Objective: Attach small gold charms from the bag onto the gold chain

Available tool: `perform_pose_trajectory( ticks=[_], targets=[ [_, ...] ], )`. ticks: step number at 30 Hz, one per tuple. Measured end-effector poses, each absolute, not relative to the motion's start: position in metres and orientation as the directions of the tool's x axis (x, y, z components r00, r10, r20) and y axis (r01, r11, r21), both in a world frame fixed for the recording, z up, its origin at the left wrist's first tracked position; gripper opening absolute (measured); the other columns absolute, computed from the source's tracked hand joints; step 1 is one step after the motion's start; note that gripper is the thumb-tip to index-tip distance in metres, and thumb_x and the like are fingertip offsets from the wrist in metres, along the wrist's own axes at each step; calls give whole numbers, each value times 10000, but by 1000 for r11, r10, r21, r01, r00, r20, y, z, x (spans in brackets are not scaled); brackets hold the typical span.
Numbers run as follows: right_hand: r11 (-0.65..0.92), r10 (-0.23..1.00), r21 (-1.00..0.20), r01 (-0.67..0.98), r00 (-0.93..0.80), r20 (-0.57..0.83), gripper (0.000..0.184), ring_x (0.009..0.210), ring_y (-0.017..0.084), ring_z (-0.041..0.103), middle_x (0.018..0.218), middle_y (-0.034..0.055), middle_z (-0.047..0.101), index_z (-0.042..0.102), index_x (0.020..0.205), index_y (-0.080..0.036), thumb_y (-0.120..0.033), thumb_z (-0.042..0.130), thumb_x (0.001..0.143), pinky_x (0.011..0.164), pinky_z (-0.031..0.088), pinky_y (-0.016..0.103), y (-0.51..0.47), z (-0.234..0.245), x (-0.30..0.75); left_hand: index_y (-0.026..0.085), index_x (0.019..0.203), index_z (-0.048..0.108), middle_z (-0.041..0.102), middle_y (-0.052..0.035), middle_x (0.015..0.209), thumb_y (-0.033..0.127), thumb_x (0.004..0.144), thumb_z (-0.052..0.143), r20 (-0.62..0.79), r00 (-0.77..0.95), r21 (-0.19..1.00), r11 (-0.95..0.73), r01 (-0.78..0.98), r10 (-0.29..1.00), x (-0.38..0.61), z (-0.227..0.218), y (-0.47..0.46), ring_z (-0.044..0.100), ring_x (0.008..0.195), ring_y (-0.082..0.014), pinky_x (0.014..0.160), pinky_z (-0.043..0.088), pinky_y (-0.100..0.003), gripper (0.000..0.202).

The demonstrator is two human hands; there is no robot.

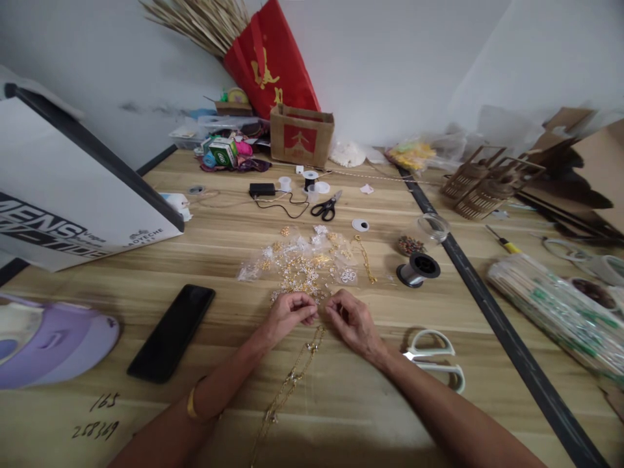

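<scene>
My left hand (294, 308) and my right hand (351, 320) face each other over the wooden table, fingertips pinched and a small gap between them. A gold chain with clear beads (292, 377) runs from just below my fingertips toward the front edge. What the fingertips pinch is too small to make out; it may be the chain's end, but I cannot tell. Right beyond my hands lies a spread of loose gold and clear beads (303, 276) on plastic bags. A short gold chain (364, 259) lies to the right of them.
White-handled scissors (433, 357) lie by my right forearm, a black phone (171, 333) by my left. A wire spool (418, 270) and a cup of beads (412, 244) stand right. Black scissors (326, 207) lie farther back. A big white box (82, 188) stands left.
</scene>
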State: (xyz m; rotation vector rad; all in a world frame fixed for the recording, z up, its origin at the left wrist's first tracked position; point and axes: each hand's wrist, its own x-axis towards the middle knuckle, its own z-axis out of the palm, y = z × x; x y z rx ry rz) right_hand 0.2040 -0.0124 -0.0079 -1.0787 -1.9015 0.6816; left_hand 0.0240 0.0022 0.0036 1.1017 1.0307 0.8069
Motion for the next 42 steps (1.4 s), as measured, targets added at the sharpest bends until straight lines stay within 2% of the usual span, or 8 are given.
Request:
perform_pose_trajectory(
  ticks=[42],
  targets=[
    [461,884,-783,418,-290,367,90,561,106,465,669,4,521,548,794,-177,-221,514,865,501,364,215,-13,-6,203,113,691,616,595,7,583,328,657,713,-214,362,974,225,13,907,24,1,2,555,539,-99,573,473,-234,238]
  ],
)
